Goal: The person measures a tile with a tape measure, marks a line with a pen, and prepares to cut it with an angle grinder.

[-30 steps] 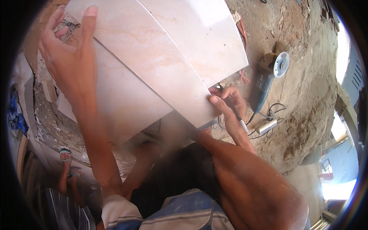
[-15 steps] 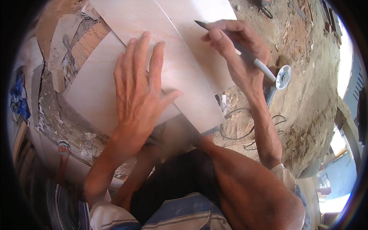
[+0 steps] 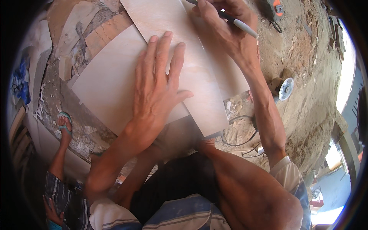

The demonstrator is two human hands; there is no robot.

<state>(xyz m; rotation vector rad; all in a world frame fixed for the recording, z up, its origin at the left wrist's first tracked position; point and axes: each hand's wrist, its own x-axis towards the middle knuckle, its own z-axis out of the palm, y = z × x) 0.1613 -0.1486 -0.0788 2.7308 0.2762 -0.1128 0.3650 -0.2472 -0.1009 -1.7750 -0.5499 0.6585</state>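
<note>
My left hand (image 3: 157,86) lies flat with fingers stretched on a long pale beige tile strip (image 3: 209,96). The strip rests slantwise across a larger pale tile (image 3: 105,74), whose left corner shows beyond my hand. To the right of the strip shows another pale tile surface (image 3: 230,78). My right hand (image 3: 232,28) is over the far end of the strip, pinching a marker pen (image 3: 245,28) with a grey-white barrel end and a dark front. The pen's dark tip reaches the top edge of the view; whether it touches the tile I cannot tell.
An angle grinder (image 3: 285,89) with a metal disc lies on the dirt right of my forearm, a dark cable (image 3: 239,143) near it. An orange and dark tool (image 3: 276,10) lies farther off. Broken slabs (image 3: 74,25) lie left. Another person's sandalled foot (image 3: 65,124) is at left.
My right hand has moved farther away with the marker pen, toward the far end of the strip. The view has shifted, and more of the other person's leg and a hand show at lower left.
</note>
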